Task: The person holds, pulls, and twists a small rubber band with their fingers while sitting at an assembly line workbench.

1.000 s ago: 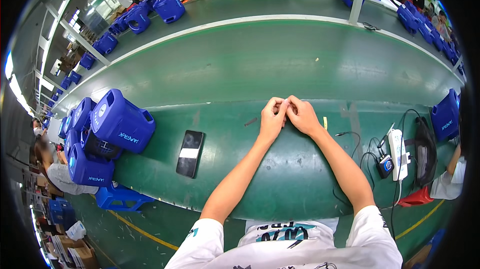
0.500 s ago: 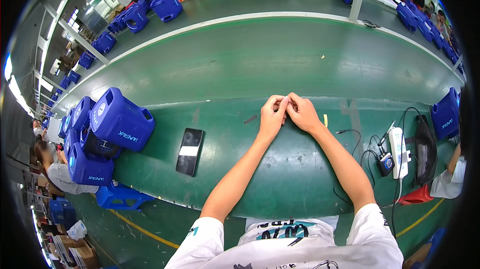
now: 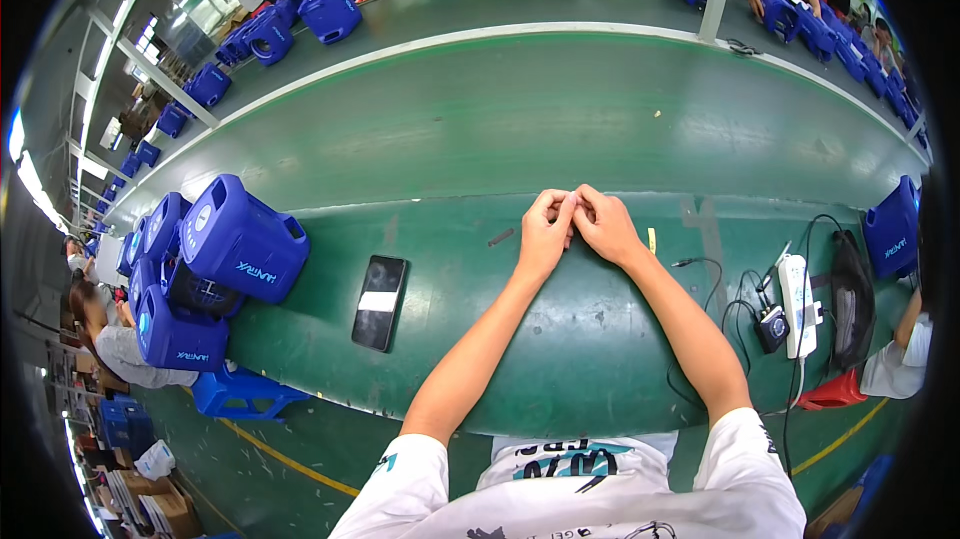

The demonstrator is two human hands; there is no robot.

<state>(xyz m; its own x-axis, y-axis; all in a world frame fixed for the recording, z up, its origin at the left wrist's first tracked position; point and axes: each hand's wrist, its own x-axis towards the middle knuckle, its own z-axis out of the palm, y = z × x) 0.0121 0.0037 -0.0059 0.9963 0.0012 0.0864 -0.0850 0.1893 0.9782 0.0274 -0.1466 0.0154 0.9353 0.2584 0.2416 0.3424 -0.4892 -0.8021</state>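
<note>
While your left hand and right hand meet fingertip to fingertip mid-table, both are pinched on sth too small to ID. It sits btwn them, equally near each.

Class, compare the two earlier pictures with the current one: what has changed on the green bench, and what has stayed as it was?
Nothing visibly changed. The left hand and right hand stay pressed together, fingertips meeting; whether they pinch something cannot be told. The black phone and blue containers lie where they were.
</note>
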